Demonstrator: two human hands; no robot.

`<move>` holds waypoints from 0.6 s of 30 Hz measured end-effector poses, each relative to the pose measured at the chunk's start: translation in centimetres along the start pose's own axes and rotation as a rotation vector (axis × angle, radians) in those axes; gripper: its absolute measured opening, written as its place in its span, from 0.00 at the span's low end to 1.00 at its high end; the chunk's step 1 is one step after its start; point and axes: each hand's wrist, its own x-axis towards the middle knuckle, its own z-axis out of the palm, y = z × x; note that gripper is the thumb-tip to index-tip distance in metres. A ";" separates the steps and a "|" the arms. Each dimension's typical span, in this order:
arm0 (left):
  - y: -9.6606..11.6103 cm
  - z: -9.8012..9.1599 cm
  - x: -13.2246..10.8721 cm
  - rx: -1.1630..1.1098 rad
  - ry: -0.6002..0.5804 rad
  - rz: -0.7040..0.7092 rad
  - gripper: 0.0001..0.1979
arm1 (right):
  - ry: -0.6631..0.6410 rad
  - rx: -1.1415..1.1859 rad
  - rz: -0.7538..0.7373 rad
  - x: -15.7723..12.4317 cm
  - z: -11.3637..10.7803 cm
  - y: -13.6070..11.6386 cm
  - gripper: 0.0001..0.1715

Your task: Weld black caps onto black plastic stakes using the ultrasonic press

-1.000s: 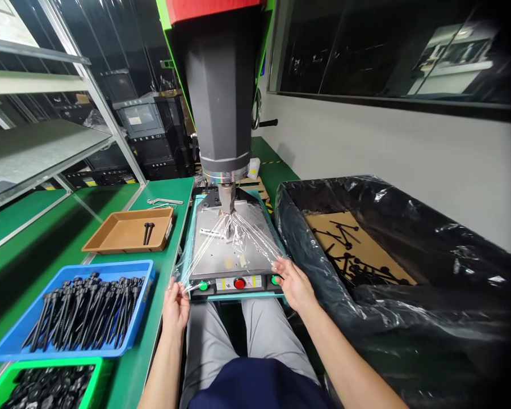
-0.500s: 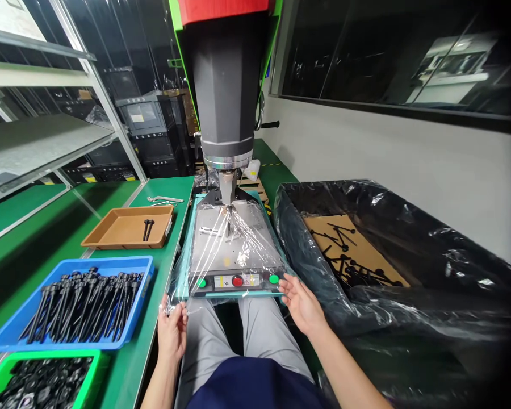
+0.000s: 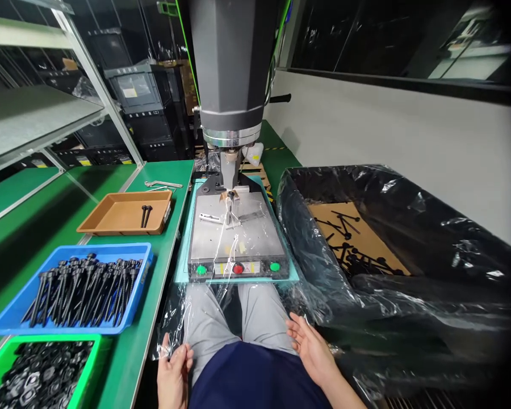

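Observation:
A thin clear plastic sheet (image 3: 176,309) drapes over the front of the bench machine and down toward my lap. My left hand (image 3: 174,366) is low by my left thigh at the near left edge of the sheet, its fingers curled on that edge. Above my right thigh, my right hand (image 3: 310,346) has its fingers apart and loosely bent, close to the sheet's right side; no held thing shows in it. On the grey machine base (image 3: 208,238), beneath the head, a small dark part (image 3: 231,195) stands in the fixture. Front buttons include a red one (image 3: 237,268).
On the left bench are a brown tray (image 3: 111,213) with two black stems, a blue tray (image 3: 145,250) of black stemmed parts and a green bin (image 3: 97,355) of small black parts. A plastic-lined box (image 3: 434,250) with black parts on cardboard stands right.
Both hands have moved down toward my body. The plastic sheet has come down with them, hanging lower over my legs. My view has tilted downward slightly.

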 end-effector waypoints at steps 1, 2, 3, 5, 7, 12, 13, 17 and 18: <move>-0.1 -0.3 0.1 0.005 0.008 -0.003 0.44 | 0.011 -0.004 0.010 0.1 -0.4 0.3 0.28; -0.2 -0.5 0.2 0.006 0.016 -0.005 0.44 | 0.021 -0.011 0.019 0.3 -0.9 0.5 0.28; -0.3 -0.6 0.3 0.003 0.020 -0.009 0.43 | 0.033 -0.024 0.030 0.3 -1.3 0.7 0.29; -0.6 -0.8 0.5 -0.006 0.029 -0.023 0.42 | 0.045 -0.083 0.061 0.1 -2.2 1.1 0.30; -0.9 -0.9 0.7 -0.010 0.035 -0.052 0.41 | -0.006 -0.235 0.105 -0.5 -3.0 1.1 0.28; -1.1 -0.7 0.9 0.030 0.040 -0.124 0.37 | -0.458 -0.998 0.245 -2.9 -1.7 -2.9 0.20; -1.0 -0.7 0.9 0.038 0.047 -0.135 0.35 | -0.578 -1.077 0.216 -3.0 -0.4 -4.6 0.17; -0.4 -1.1 1.4 0.090 0.063 -0.175 0.25 | -0.748 -1.047 -0.264 -1.0 8.3 -12.6 0.10; -0.2 -1.4 1.6 0.132 0.068 -0.178 0.22 | -0.695 -1.024 -0.428 0.2 11.0 -14.4 0.11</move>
